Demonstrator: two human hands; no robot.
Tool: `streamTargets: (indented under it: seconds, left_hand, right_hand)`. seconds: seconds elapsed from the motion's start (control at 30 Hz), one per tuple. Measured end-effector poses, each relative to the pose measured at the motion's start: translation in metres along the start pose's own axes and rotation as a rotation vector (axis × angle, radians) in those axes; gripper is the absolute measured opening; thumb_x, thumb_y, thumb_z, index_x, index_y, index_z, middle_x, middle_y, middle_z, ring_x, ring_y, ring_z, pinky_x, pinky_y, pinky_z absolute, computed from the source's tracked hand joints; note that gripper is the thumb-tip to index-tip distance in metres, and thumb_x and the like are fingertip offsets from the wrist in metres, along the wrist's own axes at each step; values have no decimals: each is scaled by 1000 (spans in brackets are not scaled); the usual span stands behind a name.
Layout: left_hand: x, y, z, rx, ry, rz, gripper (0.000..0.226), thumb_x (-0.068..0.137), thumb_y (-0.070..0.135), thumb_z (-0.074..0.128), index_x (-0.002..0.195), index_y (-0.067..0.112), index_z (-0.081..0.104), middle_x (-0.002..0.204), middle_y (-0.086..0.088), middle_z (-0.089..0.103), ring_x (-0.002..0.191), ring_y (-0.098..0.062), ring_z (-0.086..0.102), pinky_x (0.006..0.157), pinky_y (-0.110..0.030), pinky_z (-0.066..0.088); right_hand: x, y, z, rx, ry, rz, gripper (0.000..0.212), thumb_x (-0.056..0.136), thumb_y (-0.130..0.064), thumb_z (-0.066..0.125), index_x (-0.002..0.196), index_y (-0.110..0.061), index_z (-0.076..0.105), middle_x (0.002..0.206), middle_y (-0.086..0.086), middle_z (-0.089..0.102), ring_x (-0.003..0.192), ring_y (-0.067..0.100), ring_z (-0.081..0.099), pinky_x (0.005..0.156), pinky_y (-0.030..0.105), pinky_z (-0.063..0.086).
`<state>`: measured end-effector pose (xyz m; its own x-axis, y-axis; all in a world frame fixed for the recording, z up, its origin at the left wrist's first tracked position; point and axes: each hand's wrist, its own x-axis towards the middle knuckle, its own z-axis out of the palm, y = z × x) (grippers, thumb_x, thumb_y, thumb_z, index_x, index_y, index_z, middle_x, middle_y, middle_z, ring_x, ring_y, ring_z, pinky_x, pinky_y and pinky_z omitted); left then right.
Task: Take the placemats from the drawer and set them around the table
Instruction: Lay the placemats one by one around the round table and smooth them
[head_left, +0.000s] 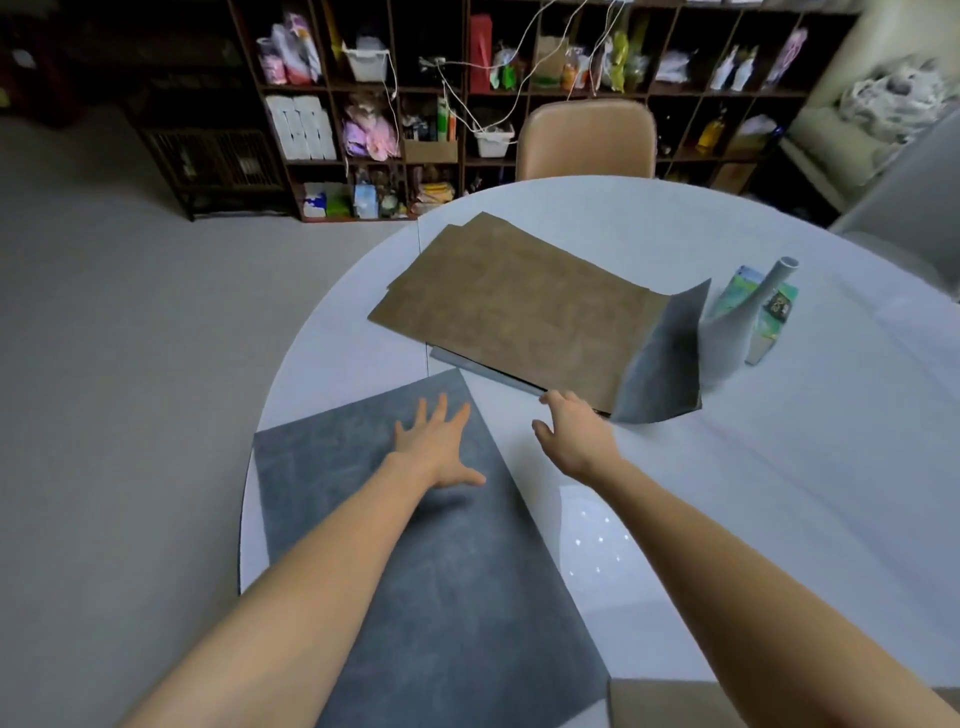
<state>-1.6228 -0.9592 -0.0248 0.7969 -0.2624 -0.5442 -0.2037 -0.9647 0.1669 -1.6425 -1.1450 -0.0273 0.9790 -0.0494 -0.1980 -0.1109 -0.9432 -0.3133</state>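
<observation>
Nearest the camera, a grey placemat (441, 582) lies flat on the white round table (727, 467), its left corner reaching the table's curved edge and its near end running out of view at the bottom. Just beside it at the bottom right, a tan corner of another mat (670, 701) shows at the frame edge. The left hand (436, 449) is spread over the far part of the grey placemat, fingers straight and fanned, thumb out to the right; it grips nothing, and whether the palm presses the mat or hovers just above it cannot be told, though a shadow sits beneath the wrist. The right hand (571, 434) is over bare tabletop just right of that mat, fingers loosely bent and pointing toward the near edge of a stack of placemats (519, 306); the fingertips are at or touching that edge, and they do not visibly clasp anything. The stack lies in the middle of the table, brown side up, with a grey mat peeking out beneath along its near side and a second brown corner offset at the far left. The stack's right corner is curled upward, showing its grey underside (660, 364), blurred. Just beyond that curl stands a pale slim-necked vase (748, 312), with a green carton (769, 322) right behind it. Past the table's far rim is a tan chair back (587, 137), and behind that dark cubby shelves (415, 104) crowded with packages, bins and white cables.
</observation>
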Motion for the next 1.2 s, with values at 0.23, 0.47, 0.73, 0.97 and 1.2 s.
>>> streamTargets:
  seconds: [0.23,0.47,0.73,0.97,1.2]
  left_hand:
    - [47,-17,29,28,-52,-15,131,60,59,80,154,27,-6,161,-1,-12,147,-33,-7,106,-67,24]
    - [49,-15,30,39,-42,-2,129,61,58,80,153,25,-3,159,-4,-11,146,-35,-4,104,-69,25]
    - [51,-15,28,34,-87,-5,129,63,56,80,154,23,-7,160,-4,-16,146,-36,-9,106,-71,21]
    - [45,-17,21,-30,-116,-3,117,69,49,79,154,23,2,161,-4,-11,148,-33,-6,109,-65,20]
    - [4,-12,-62,98,950,351,99,68,53,72,149,18,27,155,-14,22,146,-34,10,120,-50,2]
  right_hand:
    - [97,-7,32,-71,31,-89,34,92,-24,49,121,-6,48,129,13,48,123,33,42,97,40,39]
    - [147,6,48,-185,66,-93,45,88,-35,57,124,-9,46,130,11,45,129,30,38,102,40,34]
    - [146,12,39,-413,43,-294,25,93,-2,38,117,-1,46,109,19,54,107,34,54,69,44,48]
    - [128,-13,-9,-252,179,-172,29,83,0,45,106,-12,59,97,17,67,89,39,63,65,36,43]
    - [47,-27,-50,-179,200,-258,37,84,-3,45,114,-20,57,111,6,66,100,36,60,66,36,40]
